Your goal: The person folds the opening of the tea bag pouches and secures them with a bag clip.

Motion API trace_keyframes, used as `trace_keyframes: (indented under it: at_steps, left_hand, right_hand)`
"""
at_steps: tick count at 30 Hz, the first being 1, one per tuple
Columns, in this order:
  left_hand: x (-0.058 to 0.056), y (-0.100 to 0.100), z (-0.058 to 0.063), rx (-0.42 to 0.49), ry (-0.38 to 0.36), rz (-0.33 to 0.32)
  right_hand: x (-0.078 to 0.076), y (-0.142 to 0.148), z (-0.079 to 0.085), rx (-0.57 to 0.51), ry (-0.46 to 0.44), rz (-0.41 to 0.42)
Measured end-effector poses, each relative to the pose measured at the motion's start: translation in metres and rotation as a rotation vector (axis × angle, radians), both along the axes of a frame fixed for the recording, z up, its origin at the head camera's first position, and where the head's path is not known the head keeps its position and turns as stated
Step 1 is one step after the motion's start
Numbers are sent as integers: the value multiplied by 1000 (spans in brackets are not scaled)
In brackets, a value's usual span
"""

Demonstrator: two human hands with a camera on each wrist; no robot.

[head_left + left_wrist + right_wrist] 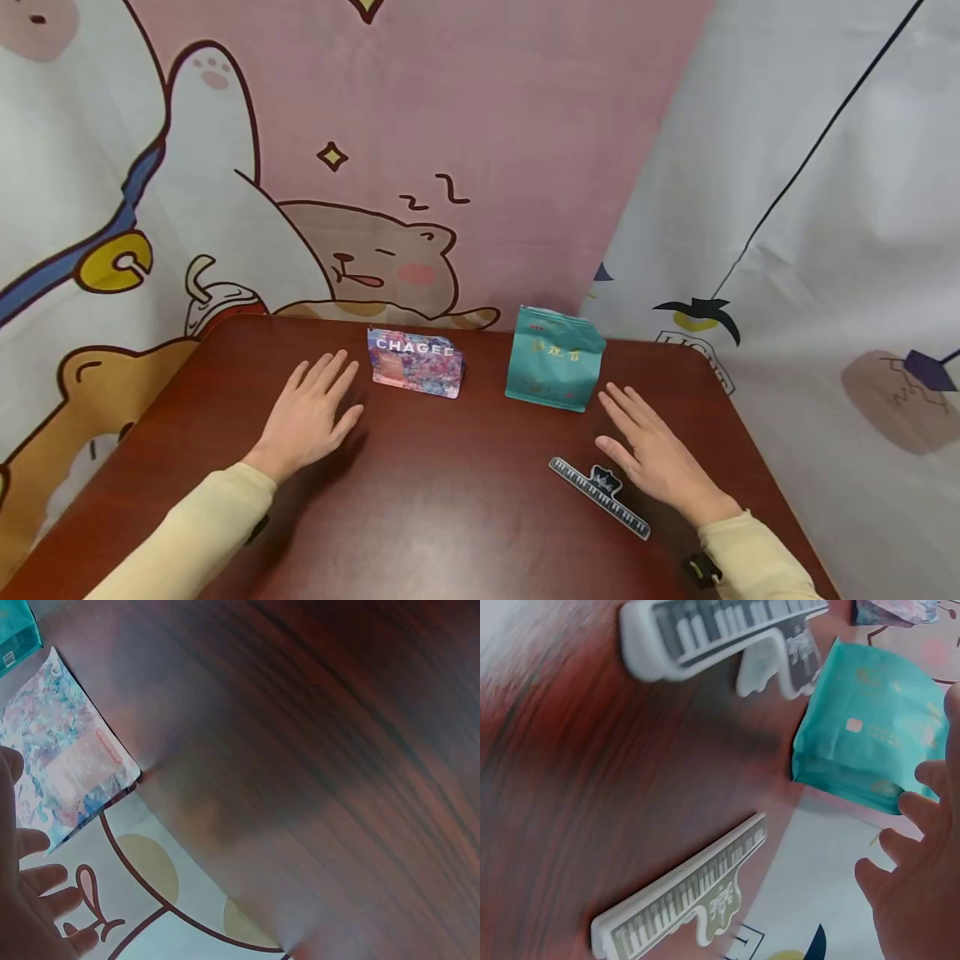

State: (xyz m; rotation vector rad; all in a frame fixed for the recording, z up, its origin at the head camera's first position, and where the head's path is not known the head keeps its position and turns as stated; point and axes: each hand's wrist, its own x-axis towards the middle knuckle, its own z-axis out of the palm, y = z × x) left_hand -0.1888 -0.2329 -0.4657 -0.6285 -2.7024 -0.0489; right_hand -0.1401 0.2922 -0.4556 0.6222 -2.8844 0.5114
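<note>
Sleeves: cream cuffs point(225, 500) enter from the two lower corners.
Dark keyboard clip: on the table point(435, 467), just beside the right thumb; long axis slants from upper left to lower right, its tab pointing up and to the right.
Right hand: palm down point(656, 450), fingers extended forward and to the left, thumb spread wide; grip wide, holding nothing.
Pale keyboard clip: on the table point(679, 892), shown only by the right wrist view; there its long axis rises from lower left to upper right, roughly along the dark clip's, its tab toward the lower right.
Left hand: palm down point(311, 412), fingers extended forward, thumb apart; grip wide, holding nothing.
Floral pouch: beyond the left fingertips point(416, 362), long axis left to right, "CHAGEE" facing the person.
Teal pouch: near the right fingertips point(557, 358), its top tilted rightward.
Backdrop: cartoon-printed cloth point(480, 100) behind the table.
</note>
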Motion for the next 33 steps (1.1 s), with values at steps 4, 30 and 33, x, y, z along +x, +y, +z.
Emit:
trace_keyframes:
  at_steps: [4,30,33]
  left_hand:
    - [0,5,0,6,2,-26]
    - [-5,32,27,77,46,-100]
    - [-7,35,29,80,38,-109]
  right_hand:
    - [4,-6,1,-43,-9,-2]
    - [-14,-41,13,-216,102,70]
    - [-16,-46,12,-241,82,79]
